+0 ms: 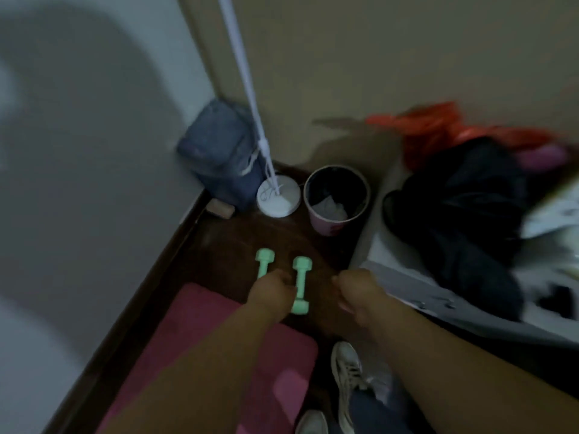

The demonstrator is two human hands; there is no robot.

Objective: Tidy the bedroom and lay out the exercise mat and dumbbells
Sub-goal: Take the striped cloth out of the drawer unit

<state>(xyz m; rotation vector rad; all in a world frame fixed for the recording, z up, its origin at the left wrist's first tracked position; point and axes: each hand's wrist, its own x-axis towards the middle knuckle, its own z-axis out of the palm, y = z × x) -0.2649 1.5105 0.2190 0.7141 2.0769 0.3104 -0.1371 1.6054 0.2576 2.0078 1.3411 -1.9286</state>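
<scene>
Two mint-green dumbbells lie side by side on the dark wooden floor, just past the far end of the pink exercise mat (pixel 200 339). My left hand (pixel 272 296) is curled over the near end of the left dumbbell (pixel 264 261) and hides it; whether it grips the handle is unclear. The right dumbbell (pixel 301 283) lies free, touching the hand's right edge. My right hand (pixel 354 292) hovers to the right of both dumbbells, its fingers curled in, with nothing seen in it.
In the corner stand a blue bag (pixel 219 151), a white pole on a round base (pixel 278 197) and a pink bin (pixel 336 198). A bed (pixel 407 292) on the right carries dark clothes and a red bag. My white shoes (pixel 346 377) stand by the mat.
</scene>
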